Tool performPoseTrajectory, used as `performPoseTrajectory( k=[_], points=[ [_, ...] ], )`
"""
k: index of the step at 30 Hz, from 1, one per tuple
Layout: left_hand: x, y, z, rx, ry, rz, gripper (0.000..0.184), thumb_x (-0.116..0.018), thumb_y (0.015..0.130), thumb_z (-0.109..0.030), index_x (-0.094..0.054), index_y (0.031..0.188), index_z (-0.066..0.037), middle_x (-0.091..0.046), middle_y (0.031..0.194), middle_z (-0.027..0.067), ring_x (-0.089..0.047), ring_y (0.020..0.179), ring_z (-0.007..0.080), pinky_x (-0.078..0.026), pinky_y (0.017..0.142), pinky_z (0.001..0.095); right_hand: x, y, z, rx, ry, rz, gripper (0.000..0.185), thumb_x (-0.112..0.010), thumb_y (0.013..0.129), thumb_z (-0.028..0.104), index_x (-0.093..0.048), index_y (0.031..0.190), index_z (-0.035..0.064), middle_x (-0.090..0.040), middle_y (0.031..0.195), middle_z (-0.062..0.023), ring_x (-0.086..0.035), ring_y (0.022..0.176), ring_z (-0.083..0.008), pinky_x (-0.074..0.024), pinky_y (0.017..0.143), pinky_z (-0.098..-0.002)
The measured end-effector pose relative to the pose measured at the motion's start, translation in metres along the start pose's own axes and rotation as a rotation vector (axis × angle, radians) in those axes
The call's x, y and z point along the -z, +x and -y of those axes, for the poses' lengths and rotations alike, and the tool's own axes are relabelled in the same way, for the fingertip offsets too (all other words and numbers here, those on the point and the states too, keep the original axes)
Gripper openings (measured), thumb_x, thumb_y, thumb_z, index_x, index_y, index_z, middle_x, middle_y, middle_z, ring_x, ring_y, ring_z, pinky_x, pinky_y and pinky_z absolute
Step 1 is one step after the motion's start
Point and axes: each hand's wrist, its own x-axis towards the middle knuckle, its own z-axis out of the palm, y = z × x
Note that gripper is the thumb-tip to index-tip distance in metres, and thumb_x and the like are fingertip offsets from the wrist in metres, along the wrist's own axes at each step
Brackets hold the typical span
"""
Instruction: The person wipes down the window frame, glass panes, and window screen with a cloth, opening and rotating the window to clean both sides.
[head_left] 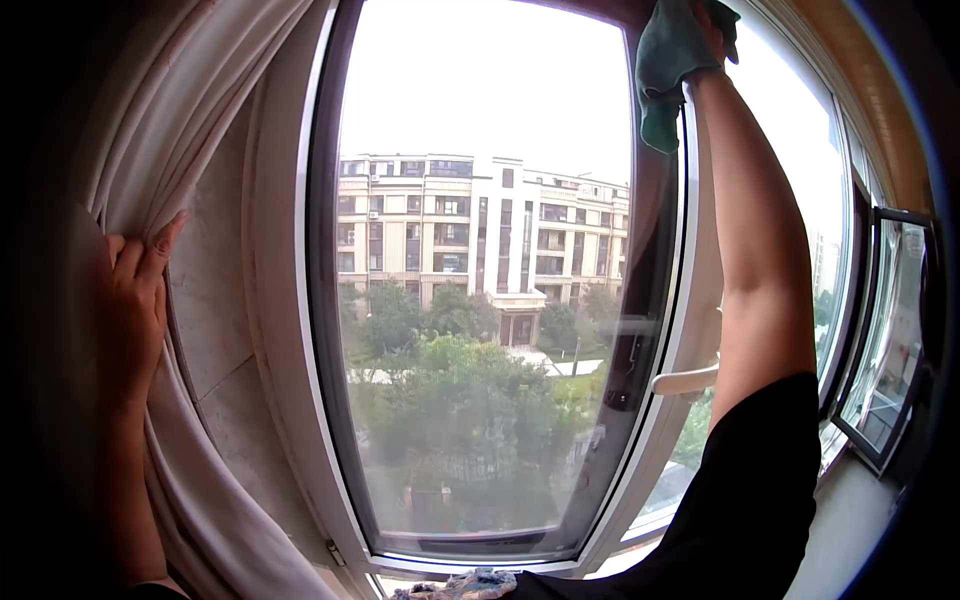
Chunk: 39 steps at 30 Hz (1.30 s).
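Note:
At the far left, my left hand (138, 290) grips the edge of a pale curtain (200, 470), with the fingers bent around the fabric. My right arm reaches up along the window. At its end my right hand (714, 38), largely covered, holds a dark green cloth (672, 60) at the upper right corner of the window frame (655, 200). The cloth hangs over the frame's edge, and part of it drapes behind the hand. The window pane (480, 300) stands in front of me, hazy in its lower part.
A white window handle (686, 381) sticks out beside my right forearm. Farther right is a small dark-framed open window (885, 335). Tiled wall (220, 300) lies between curtain and window. Outside are trees (470, 390) and a building (450, 215).

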Motion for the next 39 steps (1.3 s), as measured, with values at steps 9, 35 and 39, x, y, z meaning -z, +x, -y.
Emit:
performPoseTrajectory(
  k=[9, 35, 39],
  points=[
    [0.001, -0.020, -0.003, -0.025, 0.048, 0.123, 0.054, -0.057, 0.099, -0.001, -0.055, 0.149, -0.023, -0.065, 0.100, 0.0052, -0.058, 0.099, 0.0198, -0.050, 0.098, 0.0357, 0.032, -0.102, 0.000, -0.454, 0.026, 0.382, 0.037, -0.050, 0.097, 0.025, -0.059, 0.121, -0.0007, -0.061, 0.114, -0.0161, -0.058, 0.111, -0.0338, -0.0449, 0.097, -0.0450],
    [0.035, 0.004, -0.027, -0.017, 0.078, 0.139, 0.057, -0.060, 0.095, 0.002, -0.057, 0.147, -0.019, -0.060, 0.092, 0.0039, -0.056, 0.094, 0.0198, -0.050, 0.096, 0.0341, 0.265, -0.240, 0.086, -0.326, 0.427, 0.537, 0.081, -0.062, 0.095, 0.022, -0.019, 0.164, 0.0213, -0.015, 0.166, -0.0236, -0.024, 0.145, -0.0566, -0.0315, 0.114, -0.0697],
    [0.034, 0.007, -0.032, -0.032, 0.047, 0.040, 0.053, -0.061, 0.093, 0.002, -0.061, 0.143, -0.017, -0.058, 0.086, 0.0041, -0.055, 0.092, 0.0205, -0.049, 0.096, 0.0354, 0.194, -0.180, 0.066, -0.063, 0.292, 0.340, 0.065, -0.060, 0.097, 0.025, -0.037, 0.158, 0.0196, -0.046, 0.150, -0.0177, -0.048, 0.134, -0.0369, -0.0471, 0.106, -0.0517]
  ],
)
